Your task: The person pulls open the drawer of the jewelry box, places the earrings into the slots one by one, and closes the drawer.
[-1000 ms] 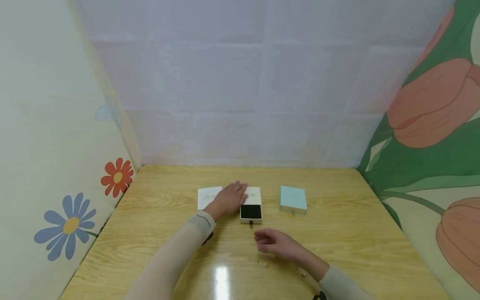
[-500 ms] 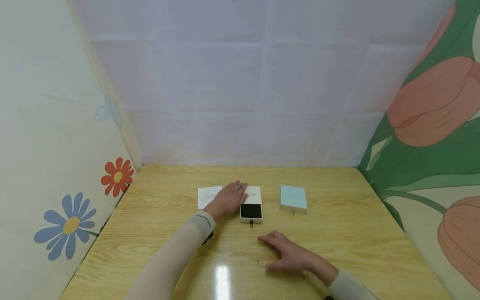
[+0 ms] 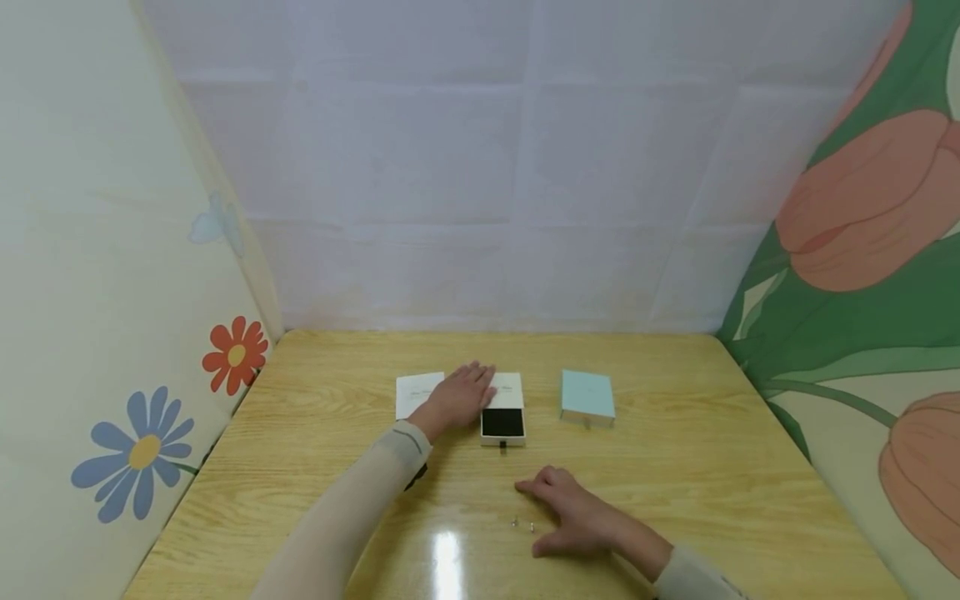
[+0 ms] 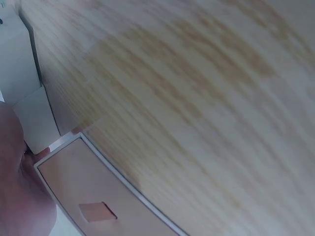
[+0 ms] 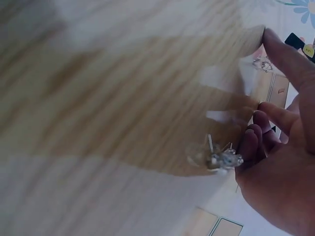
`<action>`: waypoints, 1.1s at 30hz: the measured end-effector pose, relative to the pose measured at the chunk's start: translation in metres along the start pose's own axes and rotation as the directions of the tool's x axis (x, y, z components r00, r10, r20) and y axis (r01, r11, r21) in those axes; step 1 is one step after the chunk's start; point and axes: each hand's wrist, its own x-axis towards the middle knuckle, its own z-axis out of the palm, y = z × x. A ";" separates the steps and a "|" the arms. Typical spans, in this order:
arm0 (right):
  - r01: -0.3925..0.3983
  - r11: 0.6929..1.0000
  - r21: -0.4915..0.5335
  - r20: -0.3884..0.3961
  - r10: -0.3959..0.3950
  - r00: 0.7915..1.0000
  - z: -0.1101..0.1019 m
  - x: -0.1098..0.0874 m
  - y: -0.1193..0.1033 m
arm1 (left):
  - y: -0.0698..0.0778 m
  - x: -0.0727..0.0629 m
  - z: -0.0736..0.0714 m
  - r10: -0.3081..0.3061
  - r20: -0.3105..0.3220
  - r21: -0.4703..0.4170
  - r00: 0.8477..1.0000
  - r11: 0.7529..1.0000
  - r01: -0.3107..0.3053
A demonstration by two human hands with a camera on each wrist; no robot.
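In the head view my left hand [image 3: 463, 397] lies with extended fingers across a white drawer box [image 3: 507, 388], whose black-lined drawer [image 3: 502, 422] is pulled partway out. To its left, partly under the hand and wrist, is a white box [image 3: 417, 393]. A box front with a pull tab [image 4: 98, 212] shows close up in the left wrist view. My right hand [image 3: 576, 518] is near the table with thumb and index finger spread. Before that gap lie two tiny shiny pieces, one an earring-like piece [image 3: 532, 527]. A sparkly stone piece [image 5: 224, 160] appears beside the palm in the right wrist view.
A light blue box [image 3: 587, 396] sits on the wooden table [image 3: 675, 467], right of the white ones. White cloth [image 3: 480, 167] hangs behind the table. Flower-printed panels stand at both sides.
My right hand has shifted toward me and spread its thumb and index finger beside the tiny pieces. The left hand and the boxes have stayed where they were.
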 end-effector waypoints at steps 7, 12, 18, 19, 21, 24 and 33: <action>0.015 1.000 -0.004 -0.024 -0.015 1.000 0.002 0.000 0.001 | 0.000 0.000 0.002 -0.003 0.003 0.003 1.000 1.000 0.002; 0.037 0.999 0.007 -0.029 -0.037 0.999 0.002 0.002 0.002 | 0.001 -0.001 -0.001 -0.006 0.002 0.002 1.000 1.000 0.006; 0.044 0.998 0.042 -0.016 -0.044 0.999 0.001 0.004 0.002 | 0.001 -0.001 0.000 -0.006 -0.001 0.014 1.000 1.000 0.007; 0.049 0.998 0.043 -0.014 -0.048 0.999 0.001 0.004 0.002 | 0.001 -0.001 0.000 -0.006 -0.001 0.015 1.000 1.000 0.006; 0.066 0.997 0.038 -0.019 -0.065 0.998 0.002 0.004 0.003 | 0.001 0.000 0.000 -0.006 -0.001 0.014 1.000 1.000 0.006; 0.114 0.993 0.022 -0.037 -0.113 0.993 0.004 0.004 0.004 | 0.001 0.000 0.001 -0.007 0.001 0.014 1.000 1.000 0.007; 0.119 0.992 0.032 -0.017 -0.118 0.993 0.003 0.007 0.002 | 0.002 -0.001 -0.002 -0.007 0.013 0.006 1.000 1.000 0.007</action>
